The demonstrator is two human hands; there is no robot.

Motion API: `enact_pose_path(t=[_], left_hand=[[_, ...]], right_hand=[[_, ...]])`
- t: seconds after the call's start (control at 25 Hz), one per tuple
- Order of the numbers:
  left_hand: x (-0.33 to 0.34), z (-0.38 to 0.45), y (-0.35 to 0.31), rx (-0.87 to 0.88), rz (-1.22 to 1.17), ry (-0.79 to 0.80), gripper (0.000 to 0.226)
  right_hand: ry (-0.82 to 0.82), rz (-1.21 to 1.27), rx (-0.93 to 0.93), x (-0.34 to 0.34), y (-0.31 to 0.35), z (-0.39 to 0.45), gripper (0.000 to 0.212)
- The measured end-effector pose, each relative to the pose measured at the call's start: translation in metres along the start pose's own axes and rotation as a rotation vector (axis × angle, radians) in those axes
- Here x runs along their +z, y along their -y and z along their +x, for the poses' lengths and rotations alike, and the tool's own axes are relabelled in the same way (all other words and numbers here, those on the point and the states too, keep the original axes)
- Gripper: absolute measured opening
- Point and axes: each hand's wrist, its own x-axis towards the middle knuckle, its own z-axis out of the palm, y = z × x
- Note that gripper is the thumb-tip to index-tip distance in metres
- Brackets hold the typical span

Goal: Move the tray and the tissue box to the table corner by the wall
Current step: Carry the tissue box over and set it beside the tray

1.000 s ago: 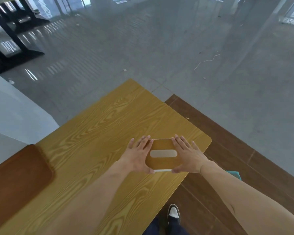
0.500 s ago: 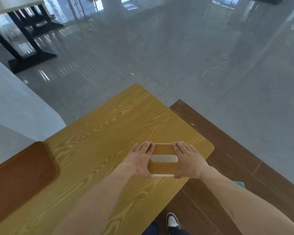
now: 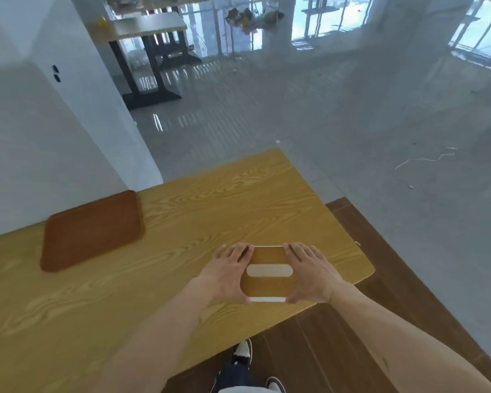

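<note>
The tissue box has a wood-look top with a white oval slot and white edges. It sits near the right corner of the yellow wooden table. My left hand grips its left side and my right hand grips its right side, fingers over the top edges. The brown tray lies flat at the table's far left side, close against the white wall. Whether the box is lifted off the table I cannot tell.
Beyond the table lies a glossy grey floor, with another table on a black stand at the back. A dark wooden floor strip runs along the right table edge. My shoes show below the near edge.
The view has swung up and to the left, so the tray and the wall show fully. Both hands keep the same hold on the tissue box, near the right corner.
</note>
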Motion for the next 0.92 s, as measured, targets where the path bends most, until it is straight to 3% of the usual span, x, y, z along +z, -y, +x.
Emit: enact_pose_path(t=[0.36,0.6,0.92], left_hand=[[0.032,-0.140,0.001,-0.359,-0.133,-0.096,0.133],[0.055,-0.243,0.012,-0.588,-0.159,-0.145,0.131],[0.096,-0.377,0.054,-0.757,-0.201,-0.186,0.127]], right_hand=[[-0.005,-0.118,-0.371,-0.003,0.083,-0.001,0.136],[0.018,-0.188,-0.595,0.001,0.176,0.005,0.137],[0.026,-0.252,-0.794,0.020,0.323,0.004,0.135]])
